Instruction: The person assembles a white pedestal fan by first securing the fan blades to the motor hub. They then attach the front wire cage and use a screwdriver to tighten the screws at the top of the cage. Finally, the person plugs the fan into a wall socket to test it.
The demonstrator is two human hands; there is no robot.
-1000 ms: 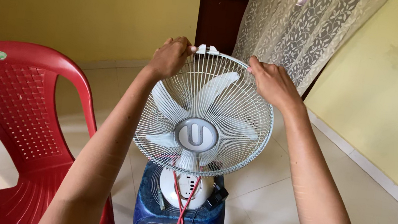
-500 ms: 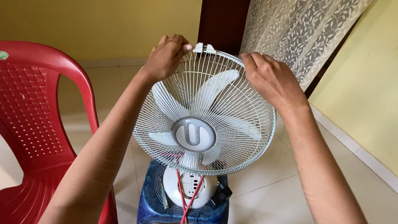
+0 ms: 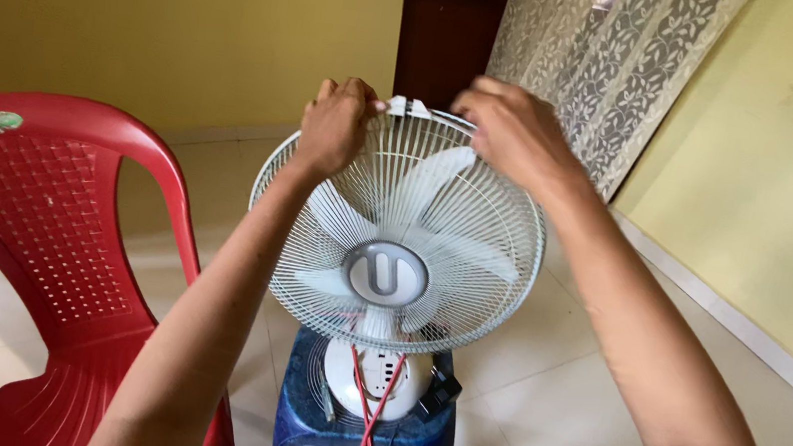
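The left hand (image 3: 336,125), just left of centre in the upper half of the frame, is curled closed over the top rim of the white wire fan guard (image 3: 469,292), its fingers hooked over the rim beside the small white clip (image 3: 409,108) at the guard's very top. The right hand (image 3: 509,131), just right of that clip, is blurred; it lies over the upper right rim with fingers bent down onto the wires, though how tightly it grips cannot be told. The guard fills the middle of the frame below both hands, tilted back, with pale blades (image 3: 427,181) and a grey hub (image 3: 384,273) behind its wires. The fan's white base (image 3: 367,379), with red wires (image 3: 376,392) hanging across it, sits on a blue plastic stool (image 3: 311,424) at lower centre. A red plastic chair (image 3: 42,240) stands at the left, beside the stool.
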